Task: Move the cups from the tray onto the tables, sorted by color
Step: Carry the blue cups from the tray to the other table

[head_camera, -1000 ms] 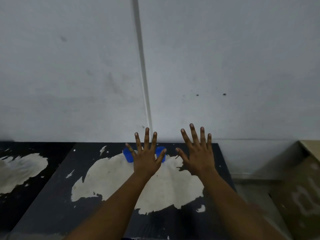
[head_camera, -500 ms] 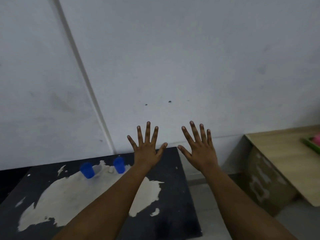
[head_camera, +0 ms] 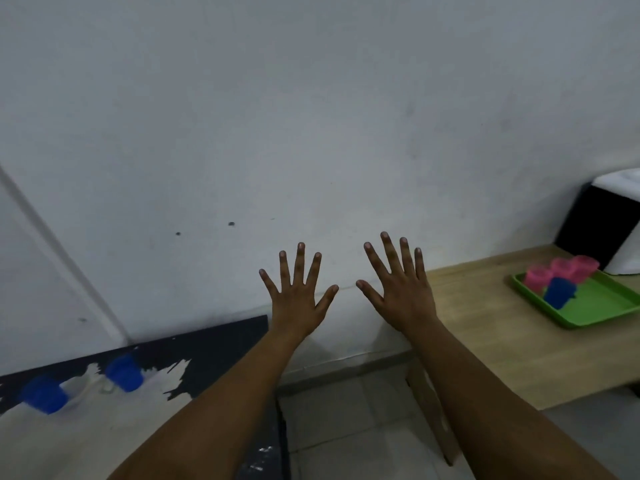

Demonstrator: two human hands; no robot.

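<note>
A green tray lies flat on the wooden counter at the right. On its far left part stand three pink cups in a close cluster, with one blue cup just in front of them. On the dark, paint-worn counter at the left stand two more blue cups, near each other but apart; they look blurred.

3 pink cups and 1 blue cup on a green tray; 2 blue cups on a black bench with white worn patches; tan wooden bench.
</note>
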